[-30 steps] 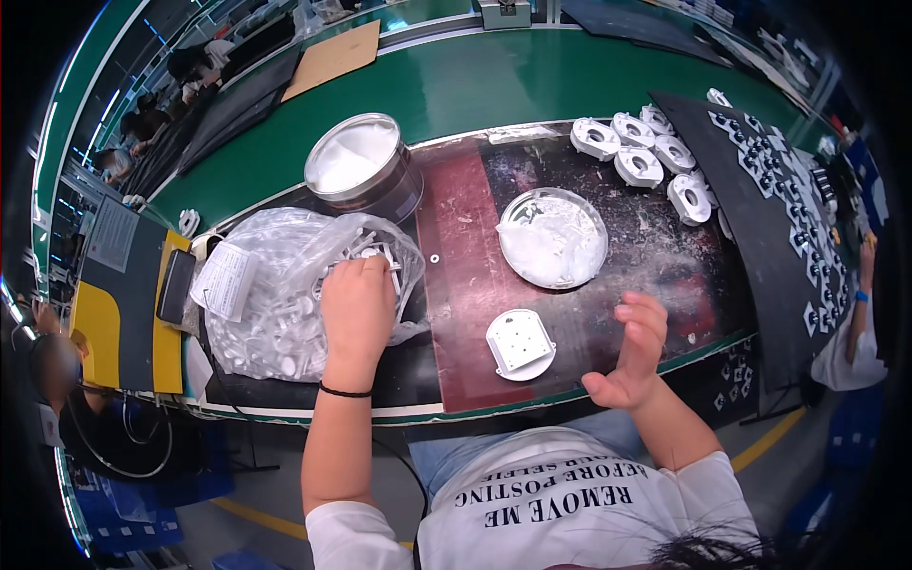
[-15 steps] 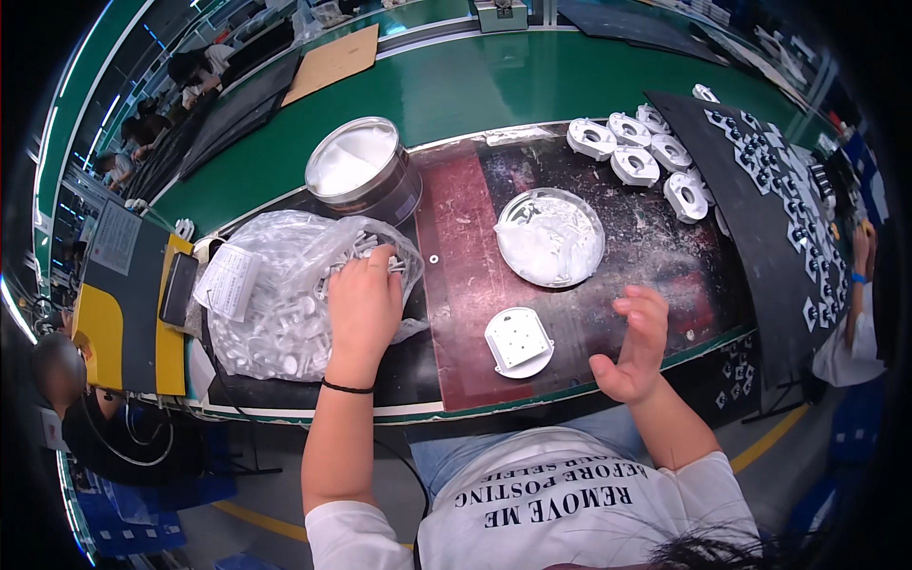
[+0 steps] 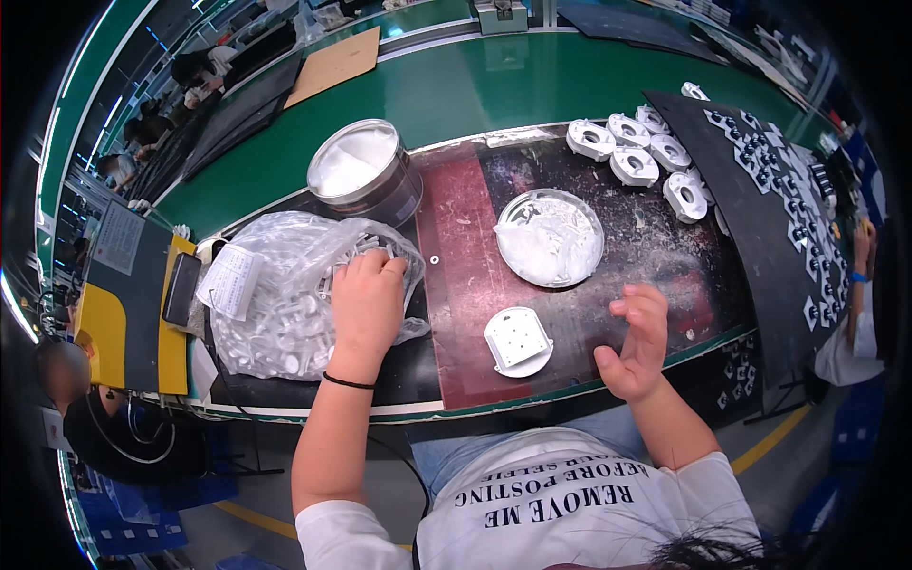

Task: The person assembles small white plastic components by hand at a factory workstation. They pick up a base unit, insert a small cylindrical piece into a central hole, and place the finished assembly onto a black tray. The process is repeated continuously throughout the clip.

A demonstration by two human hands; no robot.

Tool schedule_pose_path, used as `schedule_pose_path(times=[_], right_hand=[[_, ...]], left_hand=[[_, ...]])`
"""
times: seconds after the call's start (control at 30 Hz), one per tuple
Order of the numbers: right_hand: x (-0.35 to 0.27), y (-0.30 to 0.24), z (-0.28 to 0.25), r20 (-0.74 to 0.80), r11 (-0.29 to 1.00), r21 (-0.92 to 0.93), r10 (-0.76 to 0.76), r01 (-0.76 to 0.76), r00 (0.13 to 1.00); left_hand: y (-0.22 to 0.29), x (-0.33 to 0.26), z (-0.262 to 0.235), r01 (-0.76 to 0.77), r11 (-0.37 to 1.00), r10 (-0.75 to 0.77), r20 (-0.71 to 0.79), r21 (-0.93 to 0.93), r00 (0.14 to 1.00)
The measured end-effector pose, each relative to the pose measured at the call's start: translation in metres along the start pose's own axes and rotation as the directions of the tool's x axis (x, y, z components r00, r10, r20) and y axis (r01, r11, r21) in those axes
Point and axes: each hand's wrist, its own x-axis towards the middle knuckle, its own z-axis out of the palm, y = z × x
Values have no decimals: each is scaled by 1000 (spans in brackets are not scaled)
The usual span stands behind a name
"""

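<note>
Small white parts are filling the clear plastic bag on the left of the tabletop, and the left hand is resting at the bag's open mouth among them. Its fingertips are hiding behind the knuckles, so I cannot tell whether they are closing on a part or standing apart. For good picking, those fingers should be pinching one loose part from the top layer and lifting it straight up, so that the crumpled plastic is not catching it. The right hand is hovering near the tabletop's near edge, holding nothing, its fingers curling loosely with the thumb apart. Between the hands, a round white piece is lying on the tabletop. Beyond it, a shallow round dish is holding crumpled clear plastic and pale contents too washed out to tell. Behind the bag, a metal can is standing open, showing something white inside.
</note>
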Motion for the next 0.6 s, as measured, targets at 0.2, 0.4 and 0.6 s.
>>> schedule_pose_path(times=[0.2,0.4,0.6], right_hand=[[3,-2,-1,-8,1000,-27,8,-9,1000],[3,-3,-2,-21,998,-51,26,-27,999],[4,-4,-3,-25,998,-57,40,-42,999]], left_hand=[[-5,3,-2,107,990,-100,87,-90,991],[-2,3,-4,69,997,-72,136,29,988],[1,6,-8,103,991,-111,106,85,988]])
